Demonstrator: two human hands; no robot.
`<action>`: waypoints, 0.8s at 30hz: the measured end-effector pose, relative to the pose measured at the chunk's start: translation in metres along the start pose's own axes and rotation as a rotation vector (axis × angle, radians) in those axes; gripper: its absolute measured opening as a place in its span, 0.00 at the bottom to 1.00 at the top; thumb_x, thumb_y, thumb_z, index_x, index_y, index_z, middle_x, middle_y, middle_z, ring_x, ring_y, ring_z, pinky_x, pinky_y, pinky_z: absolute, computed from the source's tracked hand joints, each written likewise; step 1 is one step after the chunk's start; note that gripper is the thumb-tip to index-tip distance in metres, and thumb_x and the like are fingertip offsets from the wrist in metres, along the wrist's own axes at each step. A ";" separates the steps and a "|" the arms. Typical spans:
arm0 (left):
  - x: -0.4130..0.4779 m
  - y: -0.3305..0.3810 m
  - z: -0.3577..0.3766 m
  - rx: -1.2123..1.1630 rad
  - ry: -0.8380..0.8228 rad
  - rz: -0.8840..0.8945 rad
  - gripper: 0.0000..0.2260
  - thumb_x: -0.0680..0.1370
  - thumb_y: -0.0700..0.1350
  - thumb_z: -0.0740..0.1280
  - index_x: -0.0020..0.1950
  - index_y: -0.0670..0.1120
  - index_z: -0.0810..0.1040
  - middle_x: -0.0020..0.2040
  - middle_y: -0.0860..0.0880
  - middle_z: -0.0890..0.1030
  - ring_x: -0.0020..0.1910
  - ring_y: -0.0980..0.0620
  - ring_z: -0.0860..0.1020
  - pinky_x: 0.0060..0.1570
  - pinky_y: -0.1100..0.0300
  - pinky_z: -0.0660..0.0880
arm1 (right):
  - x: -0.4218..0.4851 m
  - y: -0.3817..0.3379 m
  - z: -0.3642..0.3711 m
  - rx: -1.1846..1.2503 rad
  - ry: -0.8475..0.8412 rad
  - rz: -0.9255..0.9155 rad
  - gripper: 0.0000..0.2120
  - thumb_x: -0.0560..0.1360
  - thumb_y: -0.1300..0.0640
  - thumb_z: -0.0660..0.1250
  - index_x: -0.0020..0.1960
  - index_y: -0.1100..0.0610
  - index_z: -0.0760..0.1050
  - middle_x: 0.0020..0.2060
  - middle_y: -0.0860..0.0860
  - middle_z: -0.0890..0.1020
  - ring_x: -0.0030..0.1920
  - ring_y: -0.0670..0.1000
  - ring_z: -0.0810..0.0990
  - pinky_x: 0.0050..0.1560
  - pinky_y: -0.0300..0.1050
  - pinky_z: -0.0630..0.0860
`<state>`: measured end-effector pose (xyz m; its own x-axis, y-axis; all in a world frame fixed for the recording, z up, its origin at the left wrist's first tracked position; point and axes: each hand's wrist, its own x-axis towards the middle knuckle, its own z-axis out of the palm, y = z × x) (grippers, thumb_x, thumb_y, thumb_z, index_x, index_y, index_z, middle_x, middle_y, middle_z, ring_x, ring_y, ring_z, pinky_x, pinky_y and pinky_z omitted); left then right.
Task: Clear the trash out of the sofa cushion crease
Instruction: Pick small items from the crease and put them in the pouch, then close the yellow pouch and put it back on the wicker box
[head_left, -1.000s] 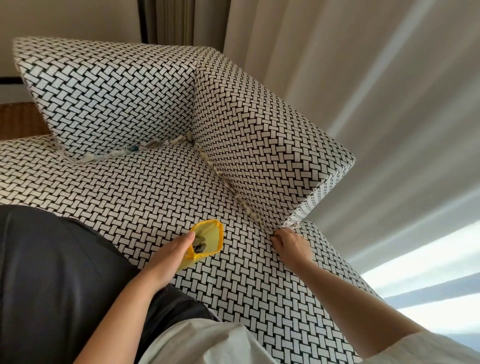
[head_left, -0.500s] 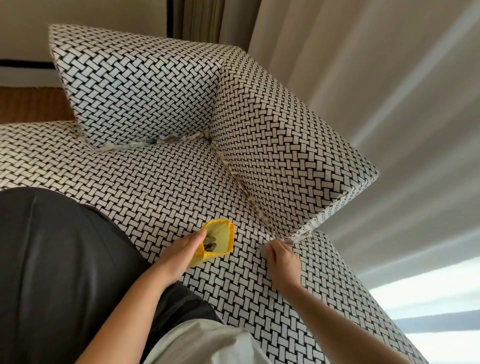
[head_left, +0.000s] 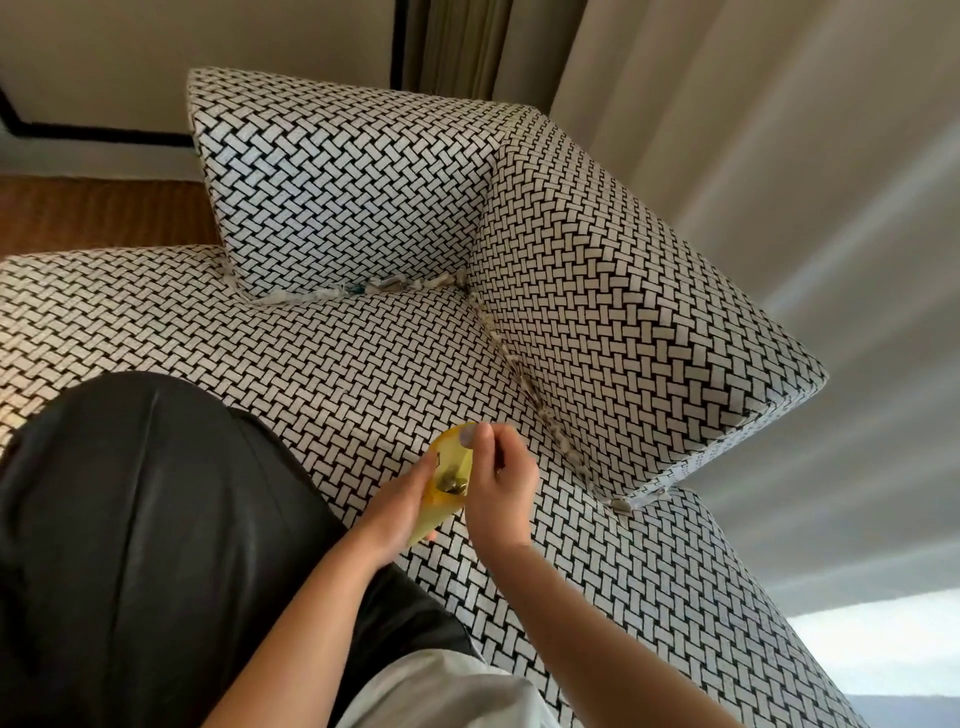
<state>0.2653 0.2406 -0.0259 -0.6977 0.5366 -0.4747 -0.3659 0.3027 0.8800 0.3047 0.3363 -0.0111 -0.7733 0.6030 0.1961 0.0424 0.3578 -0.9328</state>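
Holding a small yellow bag (head_left: 448, 491) open at its mouth, the left hand (head_left: 395, 512) is curled round the bag's near side, above the seat cushion (head_left: 332, 374). Right hand (head_left: 496, 486) is at the bag's right rim, fingertips (head_left: 480, 434) pinched together over the opening. It looks like a small scrap is pinched there, but I can't confirm from this view. Dark bits already sit inside the bag.

Key geometry for the next reach: remaining trash lies in two creases that meet at the far corner.
- Right crease (head_left: 540, 410): runs from the far corner down to the near right, along the foot of the side cushion (head_left: 623, 322). Pale scraps line it. Its near end (head_left: 618, 503) is just right of the right hand, slightly nearer than the fingertips.
- Far crease (head_left: 358, 291): runs left-right under the back cushion (head_left: 343, 192); white wrappers plus one with blue on it. Well away from both hands.

Judgement: right hand is the nearer one to either crease, and the left is tied up with the bag. Next pick is a short reach right, to the near end of the right crease, then working along its axis toward the far corner. The scraps sit wedged in a narrow seam, so pinching along the seam line should work better than across it. The far crease needs a lean forward, or the bag carried along.

Progress: early. Both creases are visibly littered.
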 end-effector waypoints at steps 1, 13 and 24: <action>0.001 0.000 0.000 0.004 0.006 0.008 0.26 0.76 0.63 0.45 0.53 0.48 0.74 0.39 0.48 0.77 0.35 0.52 0.74 0.26 0.66 0.68 | 0.001 -0.004 -0.002 -0.043 -0.034 -0.034 0.13 0.79 0.59 0.59 0.38 0.47 0.72 0.34 0.44 0.77 0.34 0.42 0.75 0.35 0.33 0.72; 0.009 -0.003 -0.007 -0.254 0.241 -0.067 0.28 0.78 0.63 0.47 0.63 0.43 0.71 0.54 0.39 0.75 0.46 0.46 0.74 0.33 0.60 0.69 | 0.015 0.005 -0.006 -0.315 -0.259 -0.162 0.07 0.77 0.58 0.63 0.48 0.59 0.79 0.44 0.46 0.71 0.32 0.40 0.69 0.32 0.32 0.70; -0.002 0.013 -0.016 -0.568 0.406 0.084 0.16 0.82 0.53 0.46 0.52 0.53 0.73 0.48 0.50 0.76 0.46 0.56 0.73 0.53 0.55 0.67 | 0.028 -0.006 0.012 -0.347 -0.509 -0.245 0.05 0.75 0.58 0.67 0.44 0.59 0.76 0.34 0.43 0.69 0.30 0.43 0.66 0.32 0.32 0.66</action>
<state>0.2521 0.2311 -0.0132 -0.8719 0.1699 -0.4592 -0.4887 -0.2446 0.8375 0.2756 0.3426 -0.0039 -0.9853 0.0931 0.1435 -0.0372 0.7023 -0.7109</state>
